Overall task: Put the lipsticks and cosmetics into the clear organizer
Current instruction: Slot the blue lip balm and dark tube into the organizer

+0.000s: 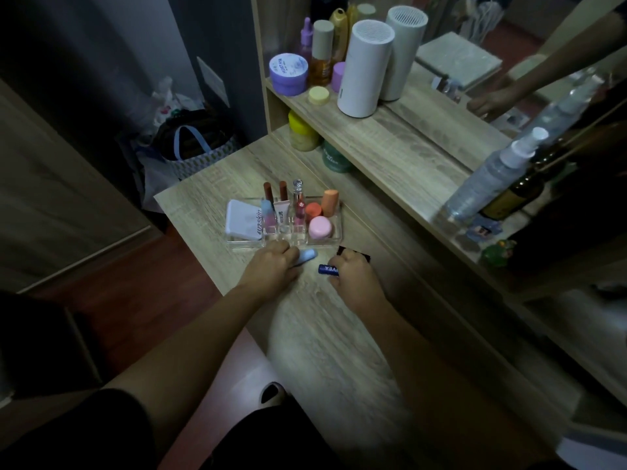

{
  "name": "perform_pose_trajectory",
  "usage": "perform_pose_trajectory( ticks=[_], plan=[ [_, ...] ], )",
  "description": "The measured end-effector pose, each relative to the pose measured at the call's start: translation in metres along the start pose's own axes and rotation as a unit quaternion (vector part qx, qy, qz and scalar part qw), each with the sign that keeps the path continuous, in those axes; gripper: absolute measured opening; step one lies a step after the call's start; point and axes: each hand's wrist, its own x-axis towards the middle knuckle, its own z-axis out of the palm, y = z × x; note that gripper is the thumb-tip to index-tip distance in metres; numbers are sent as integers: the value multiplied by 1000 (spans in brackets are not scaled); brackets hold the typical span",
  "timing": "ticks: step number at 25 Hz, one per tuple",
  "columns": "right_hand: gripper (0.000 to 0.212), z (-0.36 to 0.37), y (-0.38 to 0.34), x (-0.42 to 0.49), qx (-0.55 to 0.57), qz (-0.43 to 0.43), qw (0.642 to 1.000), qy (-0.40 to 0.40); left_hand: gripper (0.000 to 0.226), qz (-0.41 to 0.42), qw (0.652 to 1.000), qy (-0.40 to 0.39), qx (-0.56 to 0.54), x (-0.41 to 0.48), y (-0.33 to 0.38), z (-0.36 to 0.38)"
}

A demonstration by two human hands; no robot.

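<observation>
Beside the organizer (334, 232), each grip (271, 266) (353, 274) clasps a tube.

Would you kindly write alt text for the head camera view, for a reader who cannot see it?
On a wooden dressing table, the left hand grips a light blue tube and the right hand a dark blue lip balm, just in front of a clear organizer already holding lipsticks and small jars.

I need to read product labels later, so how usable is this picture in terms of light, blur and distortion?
Head view: dim, with dark vignetted corners; wide-angle bending curves the table edges; the spray bottle at right is smeared by blur; both hands are slightly soft; the clear organizer at center is the sharpest, best-lit area.
</observation>
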Motion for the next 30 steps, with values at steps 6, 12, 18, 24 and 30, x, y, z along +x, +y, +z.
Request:
perform_pose_trajectory(
  ticks=[6, 12, 18, 24, 30],
  plan=[
    [31, 5, -2, -2, 37, -1, 999, -8, 33, -94, 993, -32, -65, -12, -7, 8],
    [35, 11, -21, 3, 456, 162, 871, 81, 32, -198, 937, 68, -280, -27, -8, -6],
    [33, 2, -56, 30, 605, 82, 777, 155, 15, -235, 884, 226, -336, -14, -15, -34],
    [33, 12, -70, 50, 553, 51, 816, 158, 20, -217, 911, 222, -272, -2, -22, -30],
    [31, 22, -73, 55, 489, 58, 857, 153, 20, -212, 932, 186, -229, 2, -28, -17]
  ],
)
